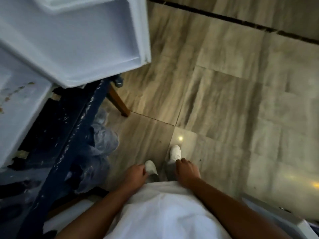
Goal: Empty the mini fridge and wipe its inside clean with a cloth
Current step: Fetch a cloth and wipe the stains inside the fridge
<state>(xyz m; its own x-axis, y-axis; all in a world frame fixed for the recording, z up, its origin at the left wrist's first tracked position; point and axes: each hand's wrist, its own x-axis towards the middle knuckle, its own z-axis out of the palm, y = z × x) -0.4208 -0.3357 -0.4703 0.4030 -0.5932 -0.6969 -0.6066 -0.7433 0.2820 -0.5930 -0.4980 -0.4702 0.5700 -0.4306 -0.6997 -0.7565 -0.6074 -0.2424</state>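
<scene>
The mini fridge [15, 107] fills the left edge and upper left of the frame, white, with its door [77, 40] swung open at the top left so the moulded inner liner faces me. The part of the white cabinet surface I can see at the left carries brownish stains. The fridge sits on a dark blue stand [69, 135] with chipped paint, and a wooden leg [119, 102] angles out from under it toward the middle of the frame. Crumpled clear plastic [101, 140] lies just beside the stand, low on the left.

My left hand [135, 175] hangs at lower centre with the fingers curled loosely inward and nothing in them. My right hand [187, 169] hangs just to the right of it, fingers likewise bent and holding nothing. Both hands are well apart from the fridge. Between and beyond them I see my white shoes [175, 152] on the pale, streaked floor tiles [224, 83], which take up the right half of the frame. My white shirt [164, 213] fills the bottom centre. A small light reflection shines on a tile just above my right shoe.
</scene>
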